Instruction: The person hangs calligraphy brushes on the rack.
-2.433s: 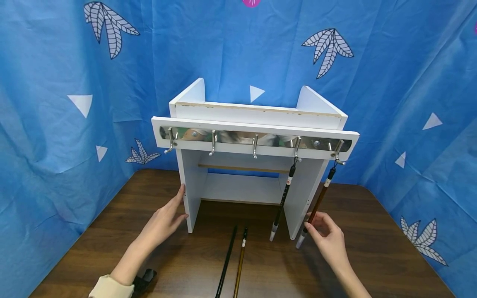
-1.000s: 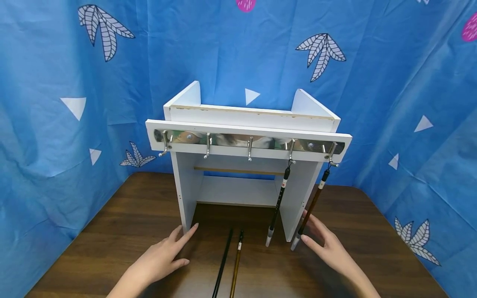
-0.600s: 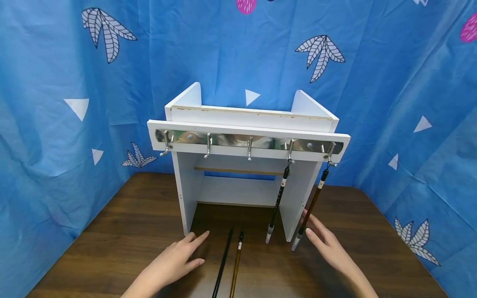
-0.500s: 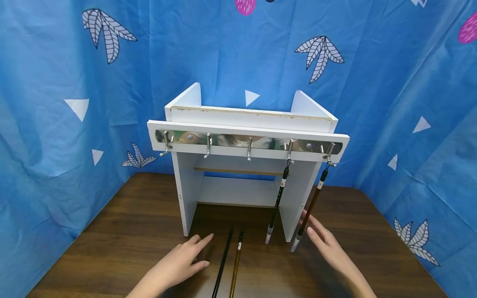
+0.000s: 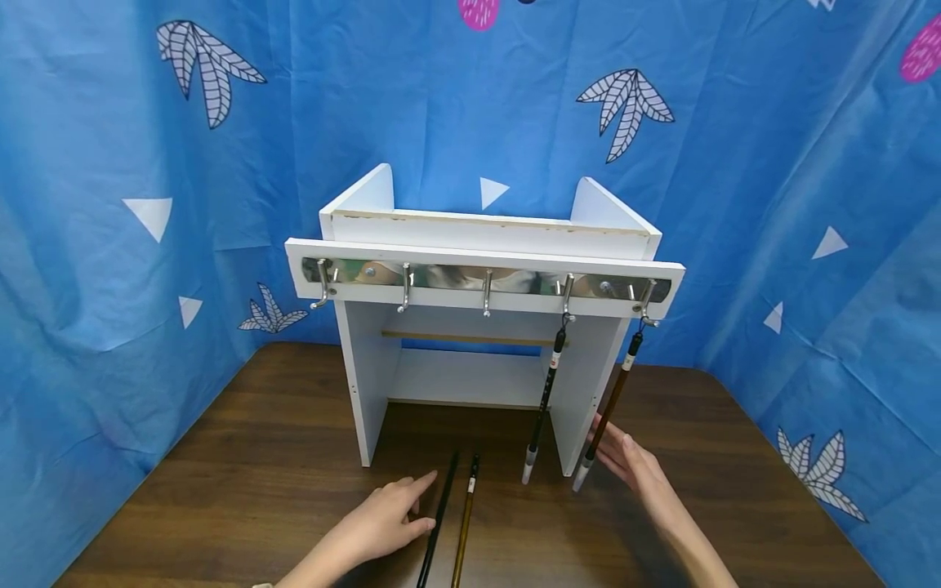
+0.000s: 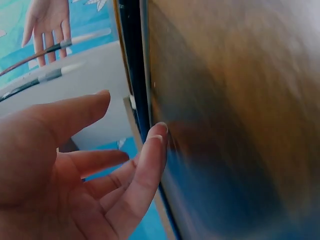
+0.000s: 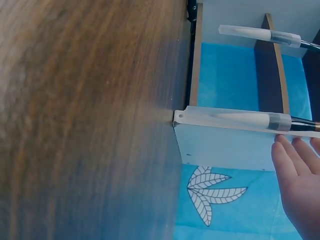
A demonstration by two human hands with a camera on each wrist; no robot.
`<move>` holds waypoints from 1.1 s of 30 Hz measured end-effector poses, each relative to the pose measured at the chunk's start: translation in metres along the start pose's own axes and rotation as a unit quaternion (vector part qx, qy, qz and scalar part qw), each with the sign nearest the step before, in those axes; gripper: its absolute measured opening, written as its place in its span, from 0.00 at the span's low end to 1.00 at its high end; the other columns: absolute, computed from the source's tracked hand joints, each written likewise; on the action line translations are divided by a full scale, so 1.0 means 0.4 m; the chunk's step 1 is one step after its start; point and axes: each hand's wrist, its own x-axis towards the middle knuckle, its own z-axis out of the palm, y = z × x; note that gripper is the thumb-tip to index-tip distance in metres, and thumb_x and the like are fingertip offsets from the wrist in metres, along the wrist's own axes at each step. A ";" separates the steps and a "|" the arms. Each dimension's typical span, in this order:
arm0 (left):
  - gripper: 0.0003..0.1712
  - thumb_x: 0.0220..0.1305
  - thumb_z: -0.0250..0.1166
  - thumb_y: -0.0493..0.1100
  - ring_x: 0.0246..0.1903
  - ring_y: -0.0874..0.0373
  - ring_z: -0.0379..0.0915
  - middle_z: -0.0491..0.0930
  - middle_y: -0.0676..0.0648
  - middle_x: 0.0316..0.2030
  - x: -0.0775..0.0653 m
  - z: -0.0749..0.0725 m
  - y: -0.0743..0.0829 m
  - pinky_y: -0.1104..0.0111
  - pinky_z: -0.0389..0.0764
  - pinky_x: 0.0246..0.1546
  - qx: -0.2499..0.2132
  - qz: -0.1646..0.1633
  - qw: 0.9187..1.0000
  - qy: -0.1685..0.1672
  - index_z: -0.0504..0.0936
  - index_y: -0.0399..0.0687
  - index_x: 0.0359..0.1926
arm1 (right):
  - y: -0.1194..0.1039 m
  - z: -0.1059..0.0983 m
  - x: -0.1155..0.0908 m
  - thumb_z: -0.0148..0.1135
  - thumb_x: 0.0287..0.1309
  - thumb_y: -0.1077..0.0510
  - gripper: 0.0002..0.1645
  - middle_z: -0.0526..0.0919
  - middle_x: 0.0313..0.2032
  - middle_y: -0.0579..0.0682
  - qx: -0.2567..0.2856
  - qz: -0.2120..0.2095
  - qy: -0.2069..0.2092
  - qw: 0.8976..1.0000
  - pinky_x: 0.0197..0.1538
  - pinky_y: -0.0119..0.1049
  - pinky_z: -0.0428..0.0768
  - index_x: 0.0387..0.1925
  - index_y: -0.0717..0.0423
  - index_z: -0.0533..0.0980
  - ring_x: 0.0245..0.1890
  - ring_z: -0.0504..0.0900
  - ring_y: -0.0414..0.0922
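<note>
My left hand (image 5: 385, 523) is low over the table, index finger and thumb close to a black calligraphy brush (image 5: 430, 551) lying there; the left wrist view shows its fingers loosely bent around nothing. Just right of that brush lies a brown brush (image 5: 465, 523). A capped black brush (image 5: 544, 400) hangs by its loop from the fourth hook, and a capped reddish-brown brush (image 5: 613, 400) from the rightmost one. My right hand (image 5: 639, 474), fingers extended, is beside the lower end of the reddish-brown brush, fingertips at the shelf's right panel (image 7: 225, 145).
A white shelf unit (image 5: 470, 377) stands on the brown wooden table (image 5: 243, 457). Across its front runs a white board (image 5: 448, 299) with a shiny metal strip and several hooks. A blue patterned cloth (image 5: 470, 82) closes off the back and sides.
My left hand has moved from the shelf's left panel rightward to the black brush on the table. My right hand has let go of the hanging reddish-brown brush and its fingers have straightened.
</note>
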 end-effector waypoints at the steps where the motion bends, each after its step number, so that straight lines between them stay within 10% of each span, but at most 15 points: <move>1: 0.37 0.59 0.66 0.46 0.18 0.69 0.63 0.71 0.53 0.29 0.003 0.003 0.002 0.73 0.70 0.22 0.002 -0.001 1.000 -0.001 0.65 0.29 0.63 | 0.000 0.000 0.001 0.19 0.75 0.56 0.31 0.48 0.65 0.74 0.002 0.000 -0.001 1.000 0.57 0.30 0.67 0.66 0.79 0.46 0.63 0.57 0.56; 12: 0.44 0.52 0.71 0.51 0.44 0.37 0.75 0.73 0.28 0.50 0.030 0.025 0.036 0.48 0.76 0.42 0.089 -0.039 0.995 -0.014 0.66 0.29 0.62 | 0.013 0.002 -0.003 0.17 0.74 0.62 0.28 0.60 0.66 0.39 0.091 -0.053 -0.035 0.994 0.58 0.30 0.66 0.63 0.83 0.40 0.62 0.63 0.34; 25: 0.41 0.48 0.74 0.44 0.33 0.52 0.78 0.78 0.38 0.39 0.027 0.023 0.031 0.62 0.79 0.36 0.099 -0.025 0.995 -0.021 0.68 0.23 0.58 | 0.015 -0.001 -0.010 0.17 0.73 0.63 0.27 0.61 0.65 0.36 0.104 -0.048 -0.043 0.992 0.58 0.30 0.66 0.64 0.83 0.39 0.63 0.61 0.37; 33: 0.38 0.48 0.73 0.38 0.15 0.68 0.59 0.65 0.55 0.21 0.021 0.029 0.022 0.74 0.69 0.20 0.059 -0.020 0.998 -0.024 0.68 0.19 0.55 | 0.010 -0.005 -0.007 0.20 0.74 0.63 0.27 0.63 0.64 0.37 0.096 -0.034 -0.033 0.994 0.57 0.32 0.68 0.64 0.82 0.43 0.62 0.63 0.36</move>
